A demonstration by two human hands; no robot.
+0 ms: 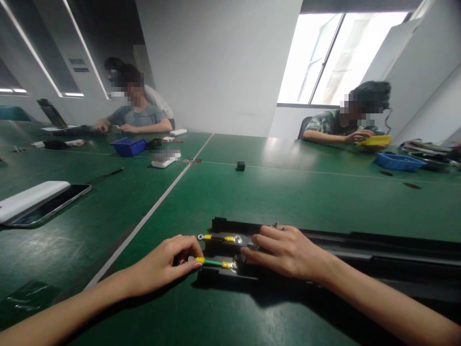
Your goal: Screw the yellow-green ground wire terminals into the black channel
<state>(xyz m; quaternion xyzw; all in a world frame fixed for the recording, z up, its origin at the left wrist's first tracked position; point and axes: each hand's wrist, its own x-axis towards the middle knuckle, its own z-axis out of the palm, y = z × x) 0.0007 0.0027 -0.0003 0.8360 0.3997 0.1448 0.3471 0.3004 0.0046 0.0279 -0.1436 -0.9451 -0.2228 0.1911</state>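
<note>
The fingers (189, 244) of our left hand (163, 259) are pinching narrowly at the free end of the green lead (213, 262), thumb and forefinger meeting around its ring and yellow sleeve (200, 260). The lead is running from there toward three o'clock, its other ring terminal (234, 265) sitting within the near end of the black channel (345, 257). At one o'clock from our pinch the black lead (218, 239) is lying alongside, its free ring (200, 237) sticking out past the channel's end.

Our right hand (288, 252) is resting over the channel at three o'clock from the left, fingers curving down, loosely bunched; they are hiding whatever lies beneath, so we cannot tell whether they are gripping anything.

To be handling this well, we should be holding the green lead by its sleeve rather than its bare wire, keeping it flat and straight, and letting the right hand be steadying the channel so the inner ring is not twisting. We should also be keeping the two leads apart.

Farther off, the small black block (240, 166) is sitting at eleven o'clock from our right hand on the green table (306, 202).
</note>
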